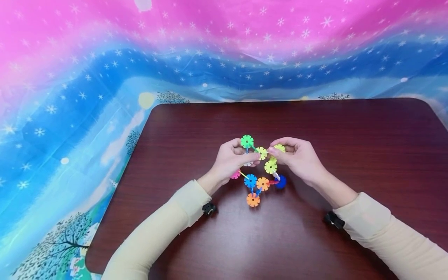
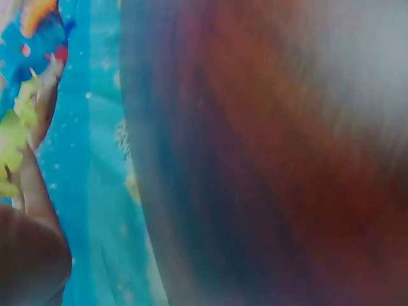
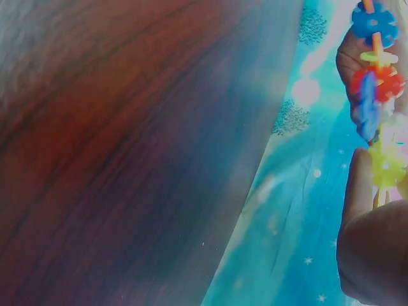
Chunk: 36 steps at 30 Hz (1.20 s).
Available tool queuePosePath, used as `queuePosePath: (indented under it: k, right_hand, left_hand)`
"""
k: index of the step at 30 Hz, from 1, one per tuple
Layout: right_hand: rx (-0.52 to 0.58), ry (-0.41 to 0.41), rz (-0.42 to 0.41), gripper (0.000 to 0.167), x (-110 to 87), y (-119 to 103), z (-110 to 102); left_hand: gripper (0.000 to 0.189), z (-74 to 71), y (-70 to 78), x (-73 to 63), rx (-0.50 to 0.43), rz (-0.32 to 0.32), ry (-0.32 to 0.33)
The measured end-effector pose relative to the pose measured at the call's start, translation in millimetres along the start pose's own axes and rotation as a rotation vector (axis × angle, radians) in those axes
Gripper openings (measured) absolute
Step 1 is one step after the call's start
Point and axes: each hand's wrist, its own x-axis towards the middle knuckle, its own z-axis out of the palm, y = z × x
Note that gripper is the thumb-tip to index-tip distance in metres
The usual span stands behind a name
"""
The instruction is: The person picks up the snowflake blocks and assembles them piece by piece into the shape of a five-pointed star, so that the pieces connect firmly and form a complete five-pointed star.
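Note:
Notched plastic discs of several colours are joined edge to edge into a loop-like chain, held above the table in the head view. My left hand [image 1: 224, 163] pinches the chain at its upper left, thumb at a yellow disc [image 1: 261, 153], below a green disc [image 1: 247, 141]. Opposite it, my right hand [image 1: 302, 159] pinches another yellow disc [image 1: 279, 149] between thumb and fingers. Below the hands hang a blue disc [image 1: 250, 181], an orange disc [image 1: 253, 200] and a dark blue disc [image 1: 280, 182]. A pink disc [image 1: 235, 174] is partly hidden by my left hand.
The dark brown table [image 1: 175, 147] has rounded corners and a glossy top. Behind and to the left hangs a pink and blue cloth [image 1: 105, 85] with snowflakes and trees. Small black devices sit at the left cuff [image 1: 209, 209] and right cuff [image 1: 334, 220].

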Motion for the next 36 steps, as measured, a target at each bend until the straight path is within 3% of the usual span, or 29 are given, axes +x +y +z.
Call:
queuePosePath:
  k: [8,14,17,22,26,32,36]
  right_hand:
    - [-0.019,-0.023,0.032,0.041,0.1,-1.3,-8.3]
    - [-0.002,0.045,0.007,0.035,-2.1,-0.2,-16.0]
    - [0.032,0.105,-0.004,0.033,-2.6,-1.4,-20.3]
    - [0.094,0.214,-0.012,0.033,-3.5,-5.6,-25.4]
    - [0.172,0.246,-0.017,0.031,-4.7,-5.8,-29.4]
    - [0.242,0.241,-0.001,0.035,-6.5,1.8,-37.6]
    - [0.175,0.179,0.066,0.043,-7.4,7.5,-47.0]
  left_hand:
    - [0.030,-6.6,9.3,6.0,0.018,-0.115,-0.122]
    - [0.054,-12.3,10.5,-5.4,0.022,-0.147,-0.099]
    - [0.057,-16.5,7.1,-15.0,0.066,-0.162,-0.096]
    - [0.045,-20.2,-2.8,-25.5,0.178,-0.161,-0.181]
    - [0.038,-18.4,-6.6,-25.9,0.218,-0.125,-0.221]
    - [0.025,-16.8,-3.1,-17.4,0.297,-0.068,-0.190]
    - [0.021,-19.0,-0.4,-8.4,0.374,-0.079,-0.163]
